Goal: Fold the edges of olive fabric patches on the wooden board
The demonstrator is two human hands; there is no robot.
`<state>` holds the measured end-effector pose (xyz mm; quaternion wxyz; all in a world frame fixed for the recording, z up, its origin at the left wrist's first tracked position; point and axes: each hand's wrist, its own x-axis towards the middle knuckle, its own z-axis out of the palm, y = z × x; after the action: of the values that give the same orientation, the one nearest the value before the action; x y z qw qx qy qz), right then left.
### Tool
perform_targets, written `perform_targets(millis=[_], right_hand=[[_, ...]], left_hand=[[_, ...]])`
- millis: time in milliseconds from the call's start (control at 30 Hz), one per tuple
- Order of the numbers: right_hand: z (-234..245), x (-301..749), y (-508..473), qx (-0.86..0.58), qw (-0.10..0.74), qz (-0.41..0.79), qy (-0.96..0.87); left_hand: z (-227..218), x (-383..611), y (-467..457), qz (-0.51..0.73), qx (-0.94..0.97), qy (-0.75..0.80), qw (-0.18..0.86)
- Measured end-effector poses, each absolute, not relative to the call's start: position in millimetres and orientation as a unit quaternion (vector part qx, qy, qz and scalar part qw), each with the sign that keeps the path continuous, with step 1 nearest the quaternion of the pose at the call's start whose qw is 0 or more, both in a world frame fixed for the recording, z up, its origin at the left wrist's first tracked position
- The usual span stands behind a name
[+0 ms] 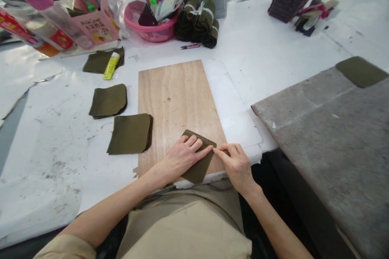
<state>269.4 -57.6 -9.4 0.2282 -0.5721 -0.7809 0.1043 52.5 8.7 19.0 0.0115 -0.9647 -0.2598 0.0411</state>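
An olive-green fabric piece [199,170] lies slantwise at the near end of a plywood board [179,93], its far edge folded over in a narrow strip. My left hand [185,153] rests flat on it, fingers stretched out toward the fold. At the right end of that fold, my right hand [235,164] pinches the fabric corner between thumb and forefinger. Left of the board sit a stack of olive fabric pieces [129,134], partly over its edge, and a second stack [108,100] farther back.
A yellow tube [111,66] lies on more fabric pieces [94,62]. Behind stand a pink basket [150,32], rolled fabric bundles [197,20] and a pink box [97,28]. Small snips [190,46] lie nearby. At right, a grey padded board [319,129] carries one fabric piece [361,71].
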Motion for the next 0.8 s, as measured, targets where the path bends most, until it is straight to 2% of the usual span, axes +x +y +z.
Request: perform_targets(millis=[167, 533, 800], right_hand=[[-10, 257, -61, -0.601, 0.252, 0.094, -0.753], [-9, 249, -64, -0.608, 0.192, 0.021, -0.770], [0, 259, -67, -0.639, 0.226, 0.059, -0.733]], left_hand=[[15, 50, 9, 0.029, -0.964, -0.263, -0.001], [7, 14, 7, -0.045, -0.932, -0.359, -0.031], [0, -6, 6, -0.123, -0.873, -0.472, 0.005]])
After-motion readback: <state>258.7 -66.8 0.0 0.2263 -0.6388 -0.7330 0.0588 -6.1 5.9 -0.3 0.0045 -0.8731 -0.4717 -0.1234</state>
